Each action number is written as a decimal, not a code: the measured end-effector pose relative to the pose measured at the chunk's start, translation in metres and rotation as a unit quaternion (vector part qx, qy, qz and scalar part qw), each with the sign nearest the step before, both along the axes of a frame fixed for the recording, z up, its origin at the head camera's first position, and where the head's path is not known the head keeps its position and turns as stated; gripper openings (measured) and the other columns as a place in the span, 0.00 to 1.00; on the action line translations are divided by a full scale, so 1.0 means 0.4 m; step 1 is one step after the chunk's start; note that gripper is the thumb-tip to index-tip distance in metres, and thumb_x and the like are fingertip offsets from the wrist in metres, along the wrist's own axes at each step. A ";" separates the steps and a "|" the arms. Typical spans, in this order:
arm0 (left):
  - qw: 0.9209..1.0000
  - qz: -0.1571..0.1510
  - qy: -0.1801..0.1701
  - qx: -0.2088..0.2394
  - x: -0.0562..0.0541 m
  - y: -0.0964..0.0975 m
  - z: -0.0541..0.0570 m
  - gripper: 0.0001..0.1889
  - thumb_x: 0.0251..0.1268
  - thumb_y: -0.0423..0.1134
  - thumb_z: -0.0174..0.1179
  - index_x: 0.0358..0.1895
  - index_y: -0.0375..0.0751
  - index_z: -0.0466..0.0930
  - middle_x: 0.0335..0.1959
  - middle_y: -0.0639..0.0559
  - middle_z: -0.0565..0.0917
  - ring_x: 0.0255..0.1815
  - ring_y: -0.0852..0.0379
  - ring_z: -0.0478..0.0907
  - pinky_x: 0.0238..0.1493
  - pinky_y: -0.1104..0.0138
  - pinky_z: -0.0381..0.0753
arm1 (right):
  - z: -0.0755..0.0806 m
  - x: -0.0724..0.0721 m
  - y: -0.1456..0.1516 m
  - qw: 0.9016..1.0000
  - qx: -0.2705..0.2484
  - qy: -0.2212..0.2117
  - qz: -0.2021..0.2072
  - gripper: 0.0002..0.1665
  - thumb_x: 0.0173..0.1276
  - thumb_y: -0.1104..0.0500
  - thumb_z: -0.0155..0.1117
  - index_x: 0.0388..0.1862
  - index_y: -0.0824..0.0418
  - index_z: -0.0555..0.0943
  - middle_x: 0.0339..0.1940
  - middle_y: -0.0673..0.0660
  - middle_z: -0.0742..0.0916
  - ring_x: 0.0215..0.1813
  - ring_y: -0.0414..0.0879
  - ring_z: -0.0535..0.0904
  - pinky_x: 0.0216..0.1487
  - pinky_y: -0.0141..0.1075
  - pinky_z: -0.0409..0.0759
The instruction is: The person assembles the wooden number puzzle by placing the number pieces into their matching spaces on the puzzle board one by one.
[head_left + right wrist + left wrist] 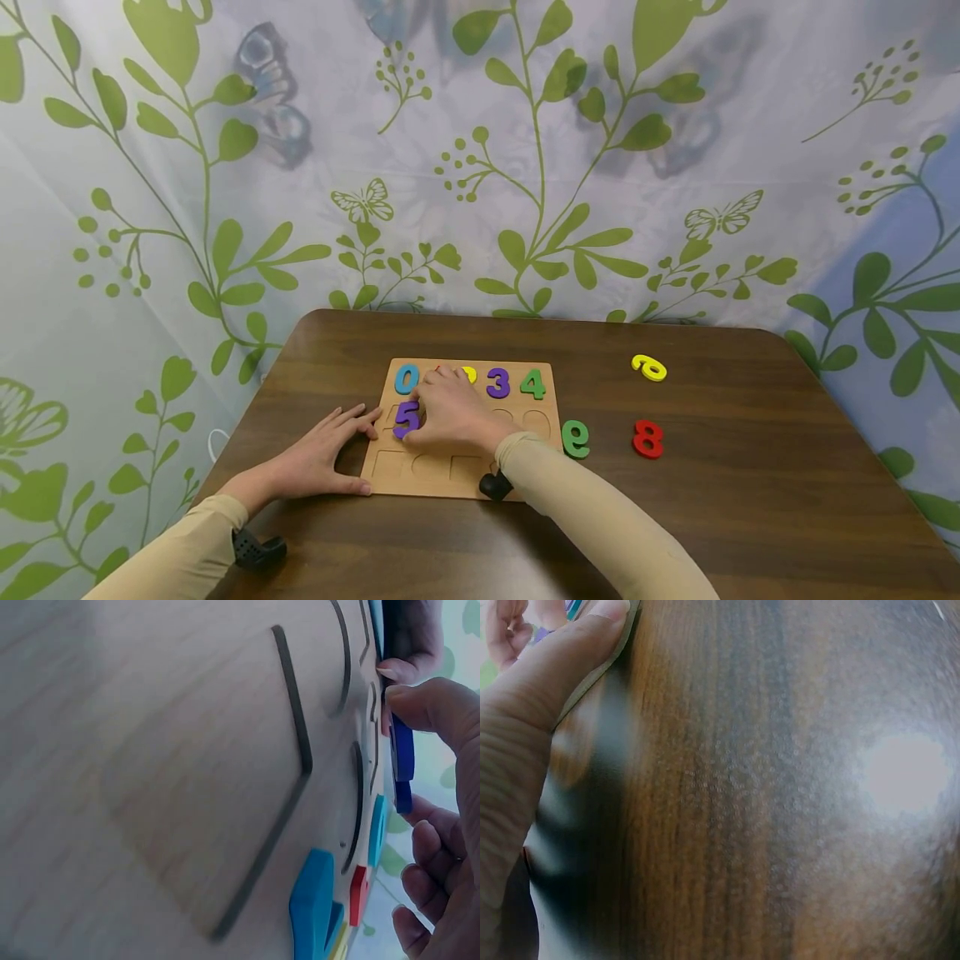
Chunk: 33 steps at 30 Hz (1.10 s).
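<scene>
My right hand [461,410] pinches a purple number 5 [407,419] between thumb and fingers, over the left part of a wooden number board [431,487]. The right wrist view shows this piece [403,754] edge-on, tilted against the board. My left hand [326,454] rests at the board's left edge with fingers spread, its thumb touching the near corner. In the board's back row sit a blue 0 [407,379], a yellow piece [470,374] partly covered by my right hand, a purple 3 [498,383] and a green 4 [532,384].
To the board's right lie a green number piece [575,439] close to its edge, a red 8 [648,439] and, farther back, a yellow number piece [649,367]. A blue piece [311,900] stands up from the board. Behind the brown table [750,500] hangs a leaf-patterned cloth [420,275].
</scene>
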<state>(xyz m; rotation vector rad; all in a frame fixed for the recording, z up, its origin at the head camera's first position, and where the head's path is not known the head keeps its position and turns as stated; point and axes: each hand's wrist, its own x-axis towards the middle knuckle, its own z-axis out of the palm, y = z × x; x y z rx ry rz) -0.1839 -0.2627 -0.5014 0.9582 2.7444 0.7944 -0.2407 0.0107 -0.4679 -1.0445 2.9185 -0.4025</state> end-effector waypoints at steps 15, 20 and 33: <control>1.000 0.005 -0.013 -0.009 0.000 0.000 0.003 0.34 0.52 0.69 0.72 0.57 0.57 0.72 0.81 0.52 0.61 0.82 0.38 0.50 0.77 0.38 0.42 | -0.024 -0.003 -0.029 1.000 0.007 0.006 -0.005 0.35 0.56 0.27 0.71 0.52 0.47 0.85 0.52 0.46 0.81 0.62 0.49 0.71 0.71 0.51 0.64; 1.000 0.004 -0.013 -0.010 0.002 0.002 0.004 0.34 0.51 0.69 0.73 0.56 0.57 0.72 0.81 0.53 0.61 0.82 0.39 0.50 0.77 0.38 0.42 | -0.025 -0.003 -0.031 1.000 0.009 0.002 -0.009 0.36 0.56 0.26 0.70 0.55 0.48 0.85 0.54 0.47 0.82 0.66 0.50 0.70 0.74 0.52 0.60; 1.000 0.009 -0.017 -0.015 0.003 0.003 0.005 0.34 0.51 0.69 0.72 0.56 0.58 0.72 0.81 0.53 0.61 0.82 0.39 0.49 0.77 0.38 0.42 | -0.025 -0.004 -0.034 1.000 0.015 0.005 -0.016 0.37 0.56 0.24 0.70 0.55 0.47 0.86 0.51 0.45 0.81 0.63 0.49 0.70 0.71 0.50 0.63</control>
